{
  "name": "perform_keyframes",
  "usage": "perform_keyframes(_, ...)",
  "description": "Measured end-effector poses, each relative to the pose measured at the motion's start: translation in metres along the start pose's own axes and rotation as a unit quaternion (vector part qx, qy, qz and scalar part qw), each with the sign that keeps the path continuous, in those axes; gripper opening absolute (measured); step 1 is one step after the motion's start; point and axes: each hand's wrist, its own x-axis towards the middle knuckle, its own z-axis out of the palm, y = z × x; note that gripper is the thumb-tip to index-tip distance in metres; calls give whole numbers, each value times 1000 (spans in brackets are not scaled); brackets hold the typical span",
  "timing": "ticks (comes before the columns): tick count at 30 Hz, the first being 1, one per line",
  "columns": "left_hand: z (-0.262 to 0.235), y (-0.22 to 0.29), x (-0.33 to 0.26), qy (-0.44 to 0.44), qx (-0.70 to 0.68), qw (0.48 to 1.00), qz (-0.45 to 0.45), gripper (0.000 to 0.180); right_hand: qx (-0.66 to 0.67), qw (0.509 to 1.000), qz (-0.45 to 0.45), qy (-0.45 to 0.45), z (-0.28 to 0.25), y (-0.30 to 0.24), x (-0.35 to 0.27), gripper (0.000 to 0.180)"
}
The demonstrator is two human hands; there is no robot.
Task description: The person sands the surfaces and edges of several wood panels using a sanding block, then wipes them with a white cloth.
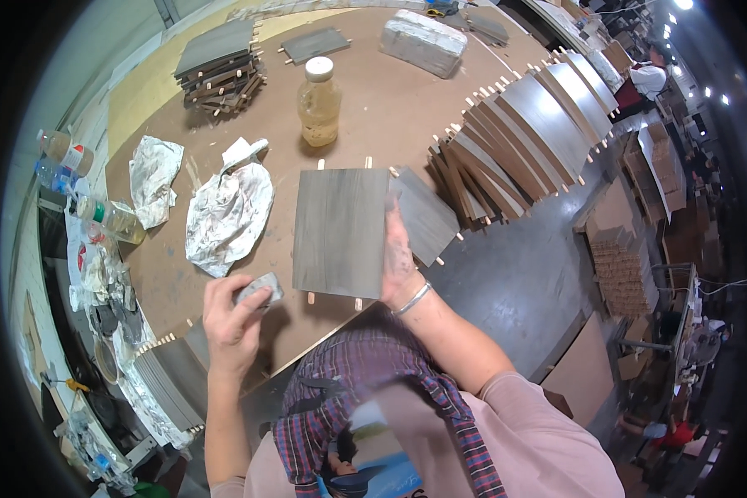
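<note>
My left hand [229, 322] is closed around a small grey sanding block [261, 289], apart from the panel's lower left corner. In my right hand [398, 259] is a flat grey wooden panel [340, 232], gripped by its right edge; its far fingers are partly hidden. Short wooden dowels stick out of the panel's top and bottom edges. Just right of it, a second grey panel [430, 217] lies partly covered. Crumpled white cloth [229, 217] rests left of the held panel.
Beyond the held panel stands a capped bottle of yellowish liquid [319, 116]. Dowelled panels form a stack [216, 50] at the back left, a long leaning row [523, 124] at right and a pile [171, 375] at lower left. A whitish block [423, 43] sits at the back.
</note>
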Motion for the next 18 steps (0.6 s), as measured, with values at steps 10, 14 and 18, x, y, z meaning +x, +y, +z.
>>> perform_keyframes(10, 9, 5, -8, 45, -430, 854, -289, 36, -26, 999, -6, 31, -12, -8, -11, 103)
perform_keyframes(14, -17, -72, -11, 126, -346, 844, -391, 31, -50, 998, -22, 24, -15, -8, -17, 105)
perform_keyframes(18, -51, -162, -26, 112, -38, 896, -429, 30, -49, 997, -44, 48, -14, -6, -21, 106)
